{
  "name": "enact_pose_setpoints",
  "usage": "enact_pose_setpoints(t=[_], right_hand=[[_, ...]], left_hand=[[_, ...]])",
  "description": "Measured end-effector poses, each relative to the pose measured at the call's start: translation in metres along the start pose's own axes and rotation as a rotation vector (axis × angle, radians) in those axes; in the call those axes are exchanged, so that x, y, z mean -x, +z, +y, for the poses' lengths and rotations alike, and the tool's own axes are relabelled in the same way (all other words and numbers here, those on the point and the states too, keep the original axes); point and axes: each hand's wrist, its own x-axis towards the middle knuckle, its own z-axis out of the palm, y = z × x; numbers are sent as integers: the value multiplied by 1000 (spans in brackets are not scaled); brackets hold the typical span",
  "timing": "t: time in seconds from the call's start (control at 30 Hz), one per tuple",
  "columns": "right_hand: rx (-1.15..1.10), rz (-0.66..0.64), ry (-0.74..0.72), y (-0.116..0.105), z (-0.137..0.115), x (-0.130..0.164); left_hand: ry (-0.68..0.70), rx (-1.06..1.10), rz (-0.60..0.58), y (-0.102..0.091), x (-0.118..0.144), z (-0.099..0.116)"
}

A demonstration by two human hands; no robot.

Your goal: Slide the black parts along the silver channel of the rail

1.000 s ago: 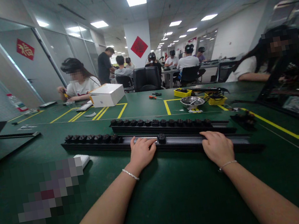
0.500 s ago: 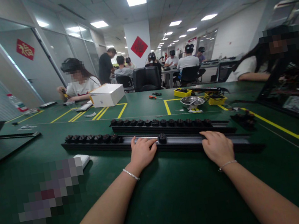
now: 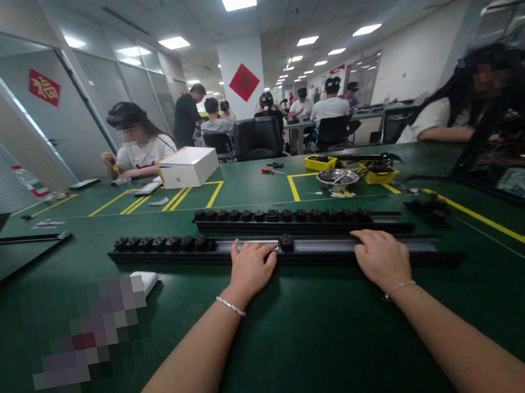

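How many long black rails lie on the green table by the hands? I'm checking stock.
2. The near rail lies under the left hand and right hand; the far rail lies just behind it. More may be hidden.

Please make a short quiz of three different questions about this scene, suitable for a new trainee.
1. True or false: both hands rest on the near rail.
2. What lies between the left hand and the right hand on that rail? A) metal bowl B) a single black knob C) white box
3. Fill in: the far rail carries a ___ of black knobs.

Key: 1 true; 2 B; 3 row.
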Motion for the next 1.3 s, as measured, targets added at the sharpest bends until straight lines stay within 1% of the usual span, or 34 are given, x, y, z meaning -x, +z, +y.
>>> enact_pose_setpoints(t=[0.47, 0.87, 1.17, 1.3], right_hand=[[4, -28, 5, -3, -2, 0], [10, -5, -4, -2, -1, 0], [6, 33, -21, 2, 2, 0], [-12, 91, -58, 4, 3, 1]], left_hand=[[26, -10, 4, 2, 0, -1], [59, -11, -11, 2, 1, -1], [100, -18, -12, 5, 1, -3], [107, -19, -34, 4, 1, -4]])
